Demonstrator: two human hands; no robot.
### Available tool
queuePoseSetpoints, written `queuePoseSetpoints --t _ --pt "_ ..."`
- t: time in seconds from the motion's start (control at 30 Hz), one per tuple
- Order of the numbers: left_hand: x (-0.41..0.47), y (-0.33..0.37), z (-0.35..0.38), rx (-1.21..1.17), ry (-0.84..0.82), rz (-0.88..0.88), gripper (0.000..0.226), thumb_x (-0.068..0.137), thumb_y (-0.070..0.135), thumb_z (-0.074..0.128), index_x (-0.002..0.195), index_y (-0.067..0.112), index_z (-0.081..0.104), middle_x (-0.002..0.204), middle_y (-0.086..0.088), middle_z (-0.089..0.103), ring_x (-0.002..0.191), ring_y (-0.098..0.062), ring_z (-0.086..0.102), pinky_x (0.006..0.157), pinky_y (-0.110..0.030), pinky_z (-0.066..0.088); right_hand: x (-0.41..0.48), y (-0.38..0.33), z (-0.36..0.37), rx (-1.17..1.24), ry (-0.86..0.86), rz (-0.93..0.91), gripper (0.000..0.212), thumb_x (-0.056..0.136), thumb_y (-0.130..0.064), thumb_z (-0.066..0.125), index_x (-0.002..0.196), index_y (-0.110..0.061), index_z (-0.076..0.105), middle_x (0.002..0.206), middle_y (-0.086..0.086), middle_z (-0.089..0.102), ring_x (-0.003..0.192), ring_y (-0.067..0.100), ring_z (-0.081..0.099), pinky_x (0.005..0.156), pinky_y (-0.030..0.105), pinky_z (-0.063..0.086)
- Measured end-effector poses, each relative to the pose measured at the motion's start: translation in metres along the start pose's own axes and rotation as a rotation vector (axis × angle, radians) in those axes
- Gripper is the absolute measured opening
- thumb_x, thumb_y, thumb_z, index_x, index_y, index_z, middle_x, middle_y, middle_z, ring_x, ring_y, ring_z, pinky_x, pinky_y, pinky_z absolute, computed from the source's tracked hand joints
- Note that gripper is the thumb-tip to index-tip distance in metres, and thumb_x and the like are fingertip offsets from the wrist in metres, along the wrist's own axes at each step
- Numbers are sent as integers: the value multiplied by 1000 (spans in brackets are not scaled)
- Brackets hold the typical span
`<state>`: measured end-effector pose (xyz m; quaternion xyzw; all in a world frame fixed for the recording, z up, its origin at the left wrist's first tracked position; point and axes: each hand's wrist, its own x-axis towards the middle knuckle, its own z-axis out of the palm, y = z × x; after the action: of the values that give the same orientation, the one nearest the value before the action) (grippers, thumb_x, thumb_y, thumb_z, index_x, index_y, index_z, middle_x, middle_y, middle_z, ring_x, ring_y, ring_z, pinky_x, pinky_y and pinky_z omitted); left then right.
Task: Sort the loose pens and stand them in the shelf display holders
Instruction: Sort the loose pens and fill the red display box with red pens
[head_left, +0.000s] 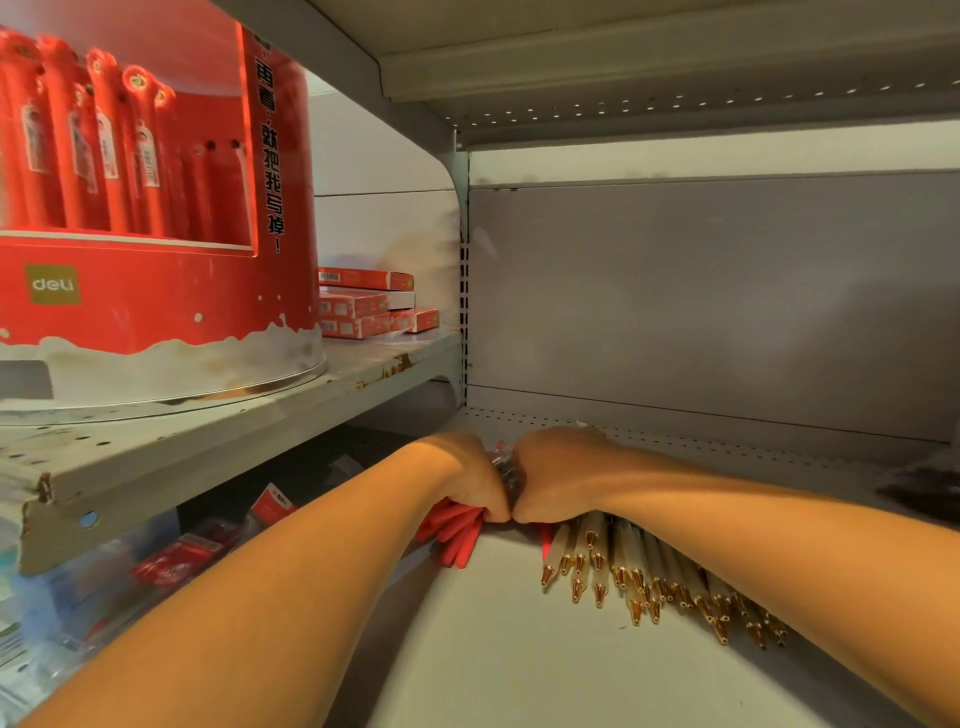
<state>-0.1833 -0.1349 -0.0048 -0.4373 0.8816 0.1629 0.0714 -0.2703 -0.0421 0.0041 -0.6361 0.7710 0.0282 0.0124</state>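
1. The person is reaching both bare forearms into the lower bay of a pale grey metal shelf (493, 654). The left hand (470, 480) and right hand (558, 475) are meeting knuckle to knuckle near its back.
2. The left hand is curling its fingers round a bundle of matte red pens (453, 540), whose free ends are poking out below the fist, towards the person.
3. The right hand is sitting as a fist over the far ends of a fan of cream-barrelled pens (626, 564) with gold metal tips. Its fingers are tucked under, so whether they are gripping those pens cannot be told.
4. A dark glossy bundle (511, 480) is showing between the two hands; what it is cannot be made out.
5. The cream-barrelled pens are lying flat on the shelf, their long axes running from the right hand back towards the person and spreading rightward, gold tips nearest the person.
6. The round red cardboard display holder (156, 296), with red pens upright inside, is standing on the higher shelf, up and to the left and well apart from both hands. The left hand is the nearer one, so its red bundle probably needs lifting up-left and tipping from flat to upright.
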Motion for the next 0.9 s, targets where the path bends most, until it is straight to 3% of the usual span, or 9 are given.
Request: queuePoseSetpoints --t 0.2,0.37,0.43,0.53,0.6,0.73,0.9 --pt "-7 -2 -6 -17 14 -28 18 77 26 74 87 14 64 75 -2 67 62 -16 63 61 -24 51 6 5 4 125 156 132 13 73 -26 73 69 -19 63 61 -2 56 66 17 58 64 32 48" --pt "-10 -3 -3 -82 13 -35 13 75 17 66 86 12 61 75 -4 62 63 -19 60 59 -23 50 4 9 -6 314 109 194 13 75 -14 74 65 -13 66 50 -2 54 51 12 49 56 27 39" --pt "-11 -3 -3 -148 42 -24 13 76 14 63 89 10 62 75 -6 63 60 -19 61 56 -20 51 -2 12 -13 348 83 222 15 77 -13 75 63 -14 68 49 -5 57 50 9 49 57 25 41" --pt "-10 -5 -6 -305 150 39 7 75 11 62 81 7 62 61 -6 63 40 -14 57 39 -16 46 -11 18 -24 385 120 253 27 79 -14 76 54 -15 66 46 -7 57 48 6 53 60 25 44" --pt "-10 -5 -8 -480 172 100 8 75 5 63 82 2 62 59 -11 69 42 -17 63 44 -22 53 -20 24 -30 459 154 279 29 82 -14 75 53 -14 66 48 -5 62 54 7 61 61 27 51" --pt "-21 4 -11 -734 183 290 6 78 -2 64 80 2 60 54 -9 64 49 -23 63 57 -31 57 -50 35 -39 778 259 365 5 89 -7 68 91 -4 66 76 11 73 64 14 73 52 25 56" --pt "-45 33 -13 -953 201 516 13 80 -8 62 86 2 56 57 -11 59 44 -19 57 48 -27 53 -96 43 -44 1180 399 373 11 98 -6 54 108 -7 59 90 14 69 68 15 73 62 24 57"
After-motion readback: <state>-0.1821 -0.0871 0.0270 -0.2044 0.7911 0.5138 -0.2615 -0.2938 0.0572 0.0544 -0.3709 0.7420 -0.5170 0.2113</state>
